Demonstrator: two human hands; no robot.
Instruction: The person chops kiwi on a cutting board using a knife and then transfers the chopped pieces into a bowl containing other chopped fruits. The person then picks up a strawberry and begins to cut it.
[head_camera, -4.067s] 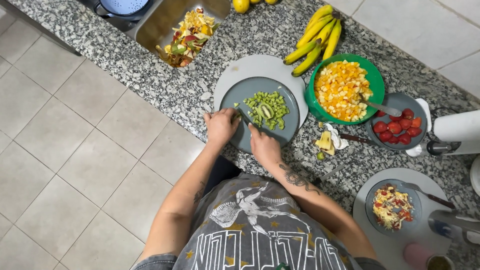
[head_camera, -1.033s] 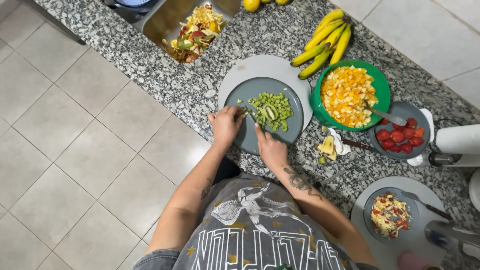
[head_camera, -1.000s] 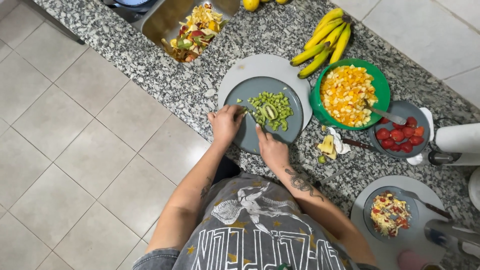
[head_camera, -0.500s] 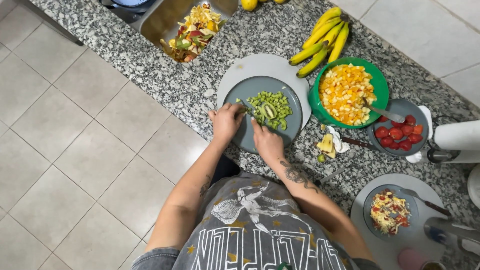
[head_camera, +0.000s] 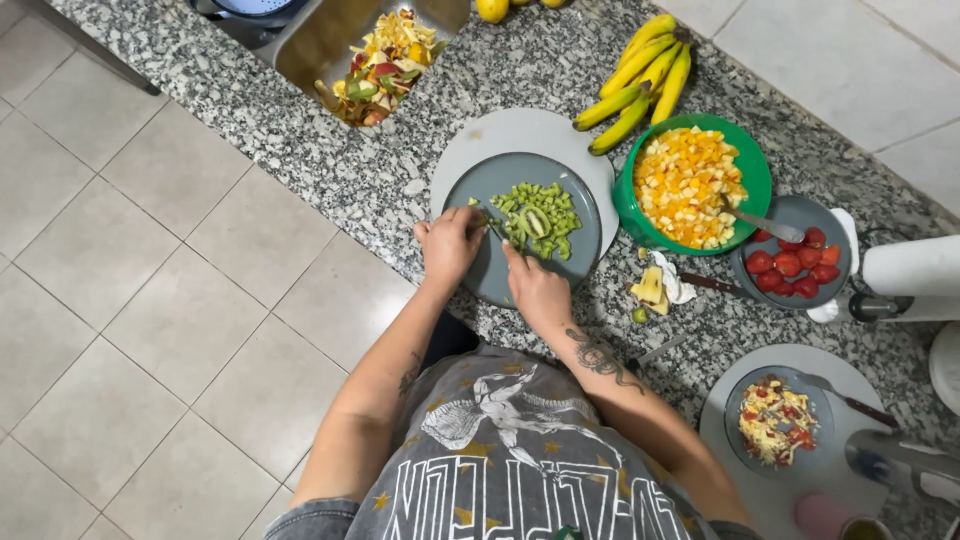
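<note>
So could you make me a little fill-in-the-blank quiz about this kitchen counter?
1. The green kiwi pieces lie on a grey ____.
2. The chopped yellow and orange fruit fills a ____ bowl.
3. Beside that bowl lies a bunch of ____.
4. The small grey bowl with the spoon holds red ____.

Missing words: plate; green; bananas; strawberries

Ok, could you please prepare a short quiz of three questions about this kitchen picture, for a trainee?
1. True or false: the left hand rests on the rim of the grey plate that holds the chopped green fruit.
2. What fills the green bowl? A) whole tomatoes B) yellow and orange fruit cubes C) bread slices
3. Which fruit lies on the granite counter just behind the green bowl?

Key:
1. True.
2. B.
3. The bananas.
</note>
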